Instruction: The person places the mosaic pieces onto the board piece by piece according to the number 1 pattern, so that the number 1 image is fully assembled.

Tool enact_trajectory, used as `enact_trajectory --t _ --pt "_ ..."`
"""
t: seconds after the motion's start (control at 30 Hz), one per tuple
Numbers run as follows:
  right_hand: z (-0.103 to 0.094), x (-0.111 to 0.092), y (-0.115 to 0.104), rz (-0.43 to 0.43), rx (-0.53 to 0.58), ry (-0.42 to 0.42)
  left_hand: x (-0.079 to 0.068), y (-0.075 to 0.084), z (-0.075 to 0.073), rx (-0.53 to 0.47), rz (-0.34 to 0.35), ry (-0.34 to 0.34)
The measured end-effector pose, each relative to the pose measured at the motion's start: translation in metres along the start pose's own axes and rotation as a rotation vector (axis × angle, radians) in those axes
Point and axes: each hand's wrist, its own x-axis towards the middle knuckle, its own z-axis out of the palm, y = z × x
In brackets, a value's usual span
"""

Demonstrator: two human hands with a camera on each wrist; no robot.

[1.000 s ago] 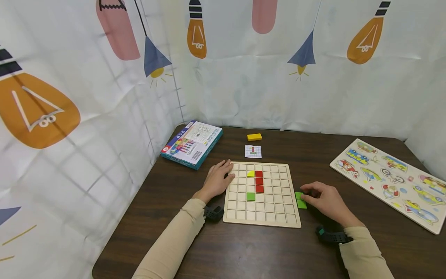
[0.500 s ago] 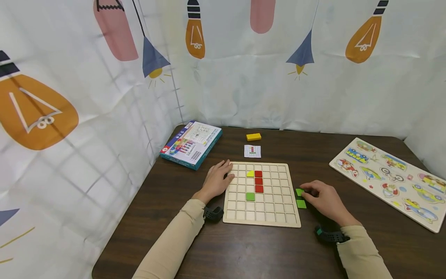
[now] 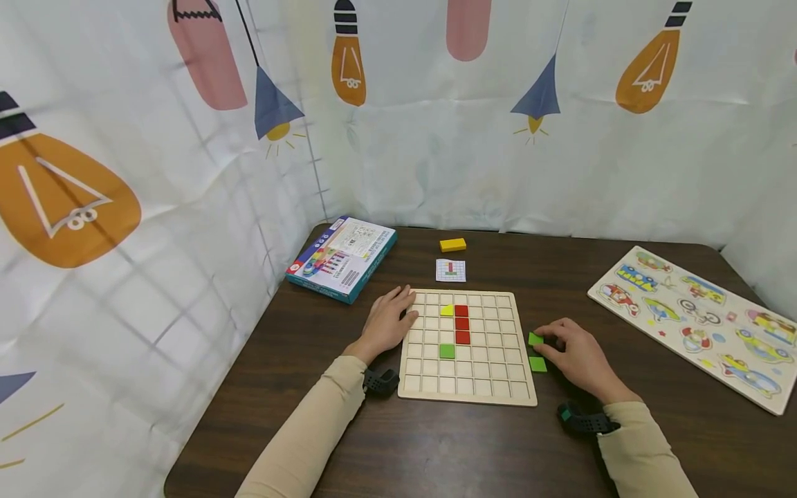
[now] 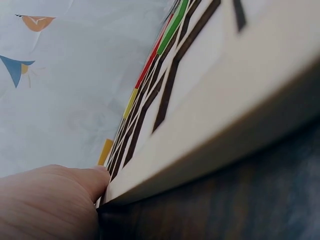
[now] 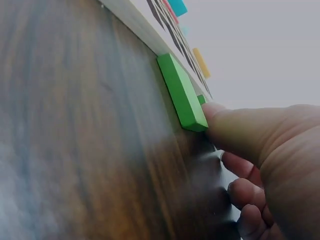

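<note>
A wooden grid board (image 3: 495, 373) lies on the table. It carries a column of three red square tiles (image 3: 462, 324), a yellow tile (image 3: 447, 310) with one slanted side, and a green square tile (image 3: 447, 351). My left hand (image 3: 385, 321) rests along the board's left edge, thumb and fingers extended at its upper corner. Just past the right edge, my right hand (image 3: 575, 353) pinches a green square tile (image 3: 534, 339) between thumb and fingers; the thumb hides most of it in the right wrist view. Another green tile (image 5: 182, 92) lies nearer to me, beside the board.
Behind the board lie a small pattern card (image 3: 451, 270) and a yellow block (image 3: 452, 245). A flat puzzle box (image 3: 342, 257) sits at the back left. Vehicle puzzle board (image 3: 697, 318) occupies the right side. Printed cloth (image 3: 436, 173) hangs along the table's far edge.
My right hand has drawn its green tile slightly away from me, so a gap now separates it from the nearer green tile. My left hand has stayed in place.
</note>
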Motion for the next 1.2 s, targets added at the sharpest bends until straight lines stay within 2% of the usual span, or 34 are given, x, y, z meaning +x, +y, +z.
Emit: enact_trajectory --t 0.33,0.53,0.7,0.93,1.2 --pt "0.007 -0.001 -0.011 -0.027 0.029 0.128 0.0 0.003 -0.001 0.036 0.022 -0.003" --pt "0.017 0.0 -0.031 -0.064 0.082 0.135 0.003 0.003 0.001 0.045 0.022 0.003" --pt "0.029 0.003 -0.053 -0.089 0.118 0.12 0.002 0.002 0.003 -0.006 0.004 0.046" --pt "0.049 0.005 -0.077 -0.178 0.161 0.079 -0.001 0.001 0.002 -0.078 -0.006 0.087" --pt "0.065 0.006 -0.09 -0.157 0.203 0.061 -0.001 0.001 0.001 -0.212 -0.083 0.159"
